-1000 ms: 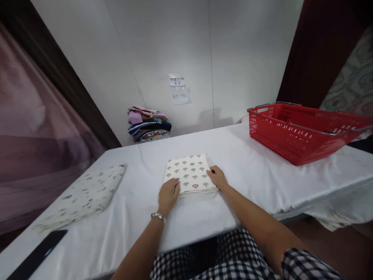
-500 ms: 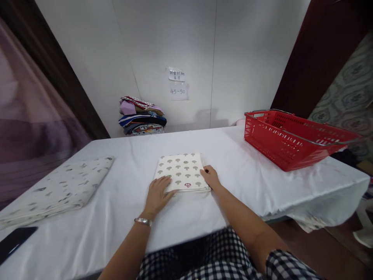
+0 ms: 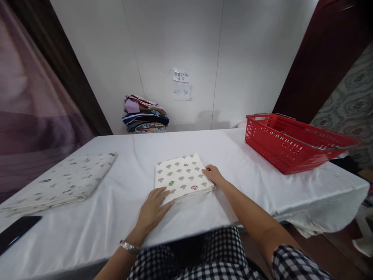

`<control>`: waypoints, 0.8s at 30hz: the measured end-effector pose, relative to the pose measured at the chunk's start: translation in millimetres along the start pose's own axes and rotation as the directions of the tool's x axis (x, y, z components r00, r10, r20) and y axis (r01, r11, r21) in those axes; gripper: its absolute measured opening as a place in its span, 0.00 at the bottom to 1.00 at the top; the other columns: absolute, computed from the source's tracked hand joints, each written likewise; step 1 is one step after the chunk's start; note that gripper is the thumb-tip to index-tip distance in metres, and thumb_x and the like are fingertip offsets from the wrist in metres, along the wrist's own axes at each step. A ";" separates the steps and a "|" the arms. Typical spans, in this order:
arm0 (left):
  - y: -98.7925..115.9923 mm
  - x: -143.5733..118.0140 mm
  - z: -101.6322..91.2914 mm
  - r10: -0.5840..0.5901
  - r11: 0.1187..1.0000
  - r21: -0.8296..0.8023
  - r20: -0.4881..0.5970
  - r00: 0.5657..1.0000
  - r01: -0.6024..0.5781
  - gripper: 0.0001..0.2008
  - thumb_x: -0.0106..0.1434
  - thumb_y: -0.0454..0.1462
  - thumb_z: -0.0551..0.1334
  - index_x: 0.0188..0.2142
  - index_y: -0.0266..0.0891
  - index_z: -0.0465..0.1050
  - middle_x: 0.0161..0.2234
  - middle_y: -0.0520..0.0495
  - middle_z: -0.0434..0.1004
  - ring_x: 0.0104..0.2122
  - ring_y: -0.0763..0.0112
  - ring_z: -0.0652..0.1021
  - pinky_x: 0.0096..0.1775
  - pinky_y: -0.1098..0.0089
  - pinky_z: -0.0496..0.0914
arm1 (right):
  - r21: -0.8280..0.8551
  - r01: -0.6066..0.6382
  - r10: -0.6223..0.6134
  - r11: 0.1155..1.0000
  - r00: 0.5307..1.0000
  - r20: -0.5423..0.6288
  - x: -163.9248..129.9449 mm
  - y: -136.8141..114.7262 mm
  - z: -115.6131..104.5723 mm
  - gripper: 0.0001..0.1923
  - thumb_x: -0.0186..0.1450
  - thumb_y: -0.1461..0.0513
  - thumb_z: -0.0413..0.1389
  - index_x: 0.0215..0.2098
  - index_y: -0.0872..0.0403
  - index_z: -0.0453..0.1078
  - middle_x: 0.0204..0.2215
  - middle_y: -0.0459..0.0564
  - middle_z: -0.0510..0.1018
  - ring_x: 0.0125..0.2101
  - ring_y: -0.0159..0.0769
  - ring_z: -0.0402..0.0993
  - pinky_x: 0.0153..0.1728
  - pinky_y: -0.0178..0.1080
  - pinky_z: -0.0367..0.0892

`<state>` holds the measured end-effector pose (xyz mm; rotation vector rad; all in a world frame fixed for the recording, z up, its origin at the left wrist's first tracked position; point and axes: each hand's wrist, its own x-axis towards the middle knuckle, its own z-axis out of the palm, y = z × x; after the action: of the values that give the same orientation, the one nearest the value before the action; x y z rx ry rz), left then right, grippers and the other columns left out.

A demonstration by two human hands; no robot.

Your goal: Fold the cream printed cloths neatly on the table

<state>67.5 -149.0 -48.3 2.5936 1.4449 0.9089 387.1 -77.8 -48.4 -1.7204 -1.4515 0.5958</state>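
The mushroom-print cloth (image 3: 182, 177) lies folded into a flat square near the front edge of the counter (image 3: 239, 163), about midway along it, with its layers stacked and its edges roughly even; the folding itself appears complete as far as can be judged, and only squaring up or moving the piece seems left. The left hand (image 3: 153, 208) lies flat and open, fingers spread, at the cloth's near left corner, fingertips touching its edge. The right hand (image 3: 213, 175) rests at the right edge, fingers slightly curled against the fabric; neither hand is closed on anything. Count: one folded cloth under the hands; one larger pale printed piece (image 3: 62, 181) lying flat toward the left end of the counter, well apart; one red basket (image 3: 291, 142) at the right end, contents not visible; one pile of folded fabrics (image 3: 145, 118) at the back edge against the wall; one dark phone-like slab (image 3: 16, 231) at the front left corner; two paper notes (image 3: 181, 83) on the wall.
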 end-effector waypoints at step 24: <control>-14.3 78.6 33.5 -0.374 0.927 0.066 0.090 0.923 0.369 0.26 0.64 0.52 0.49 0.57 0.45 0.64 0.64 0.43 0.54 0.63 0.53 0.55 0.58 0.47 0.56 | -0.346 -0.138 0.156 0.928 0.987 0.025 76.1 -25.4 20.3 0.16 0.64 0.52 0.50 0.32 0.55 0.72 0.35 0.55 0.78 0.37 0.41 0.73 0.34 0.37 0.61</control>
<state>104.5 -70.8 -43.3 2.2344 1.8589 0.6891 374.2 1.7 -29.5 -2.1151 -1.5416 0.4877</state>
